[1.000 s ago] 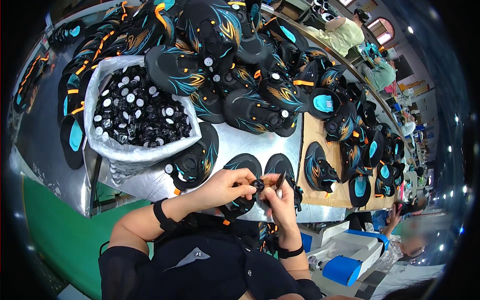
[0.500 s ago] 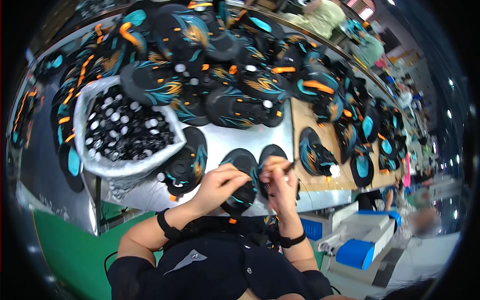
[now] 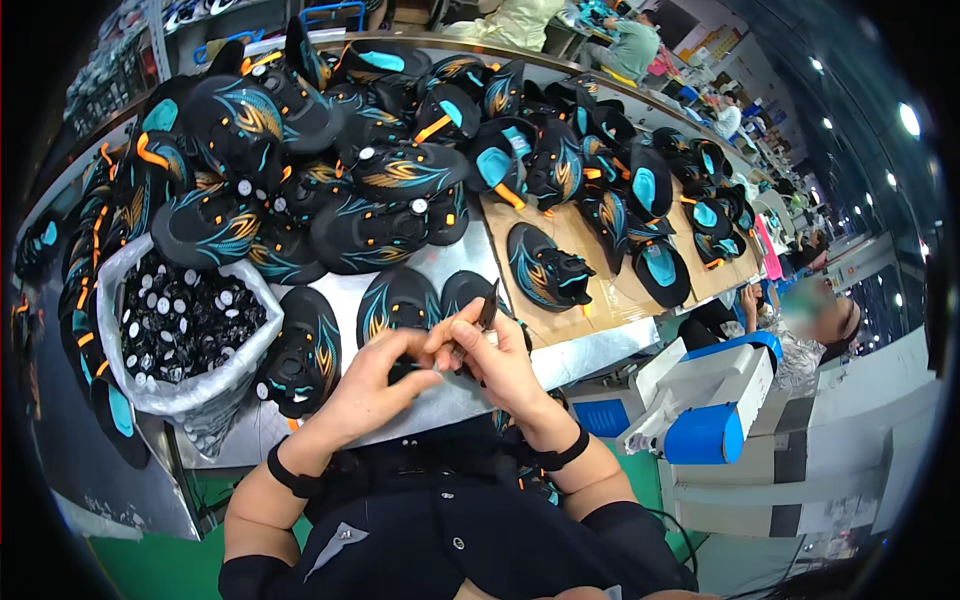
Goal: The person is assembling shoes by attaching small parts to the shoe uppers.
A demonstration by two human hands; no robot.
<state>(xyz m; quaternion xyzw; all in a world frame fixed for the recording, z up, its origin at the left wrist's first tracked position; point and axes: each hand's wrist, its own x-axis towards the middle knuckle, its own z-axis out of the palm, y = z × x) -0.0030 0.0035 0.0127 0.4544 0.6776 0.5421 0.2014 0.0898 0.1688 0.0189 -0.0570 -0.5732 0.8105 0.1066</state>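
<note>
My right hand (image 3: 500, 365) is closed round a slim dark tool (image 3: 489, 305) with a pointed end sticking up past the fingers; its exact kind is unclear. Close beside it, my left hand (image 3: 372, 385) has thumb and forefinger bent toward each other, their tips almost at the right fingers. Anything pinched there is too small to make out. Under and behind the hands lie two black shoe uppers with teal and orange patterns, a left one (image 3: 398, 300) and a right one (image 3: 462, 288) partly covered by my right hand. Another shoe upper (image 3: 300, 345) rests left of them.
A white plastic bag (image 3: 270, 330) full of small black parts with round white caps stands at the left. Shoe uppers (image 3: 240, 120) are heaped along the table's back. Brown cardboard (image 3: 560, 325) lies at right, under one upper (image 3: 545, 268). A white-and-blue machine (image 3: 690, 400) and co-workers are further right.
My hands have come together, the left fingers now beside the right ones. The tool in my right hand now points upward. The whole view has shifted, moving the table contents left.
</note>
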